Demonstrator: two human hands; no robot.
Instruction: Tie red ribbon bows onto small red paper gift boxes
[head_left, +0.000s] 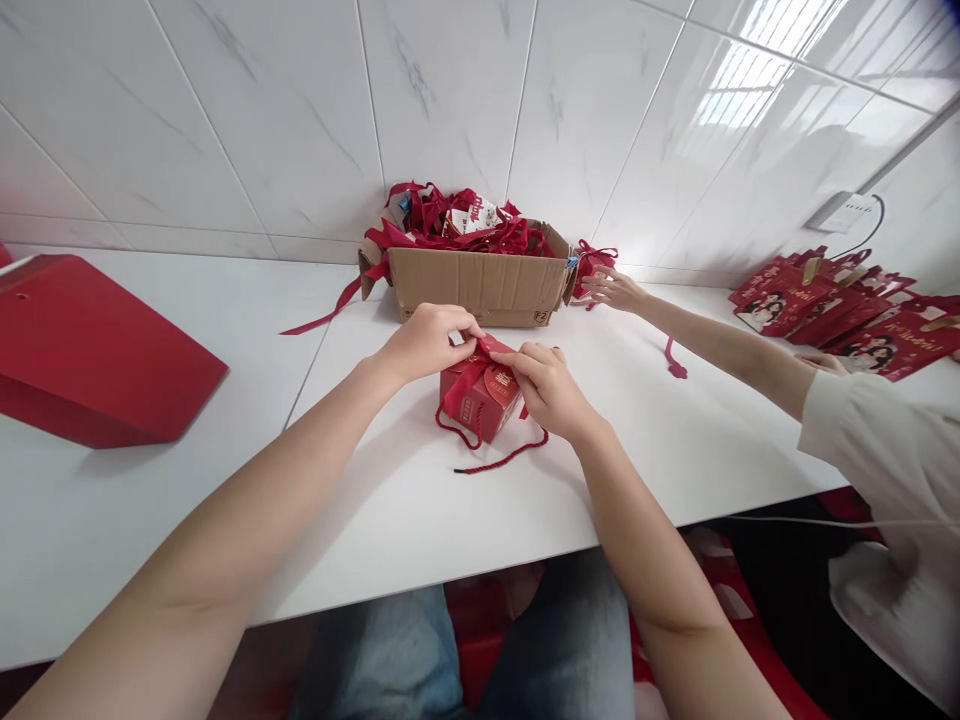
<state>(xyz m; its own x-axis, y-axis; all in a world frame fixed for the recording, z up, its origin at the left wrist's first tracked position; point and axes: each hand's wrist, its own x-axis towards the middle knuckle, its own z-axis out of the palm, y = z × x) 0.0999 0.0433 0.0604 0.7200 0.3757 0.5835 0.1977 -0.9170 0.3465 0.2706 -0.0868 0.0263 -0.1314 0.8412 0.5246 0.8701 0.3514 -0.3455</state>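
A small red gift box (484,405) with gold print stands on the white table in front of me. Red ribbon (463,385) runs around it and comes together on top. My left hand (435,340) pinches the ribbon at the top left, thumb and fingers closed. From the right, my right hand (551,385) has its fingers closed on the ribbon at the top of the box. A dark red cord (510,460) with a black tip trails from the box onto the table. The fingers partly hide the ribbon where it meets.
Against the tiled wall stands a cardboard box (476,285) heaped with red ribbons. A co-worker's hand (616,292) touches another red gift box (592,268) beside it. Red gift bags (795,300) stand far right, a large red box (105,350) at left.
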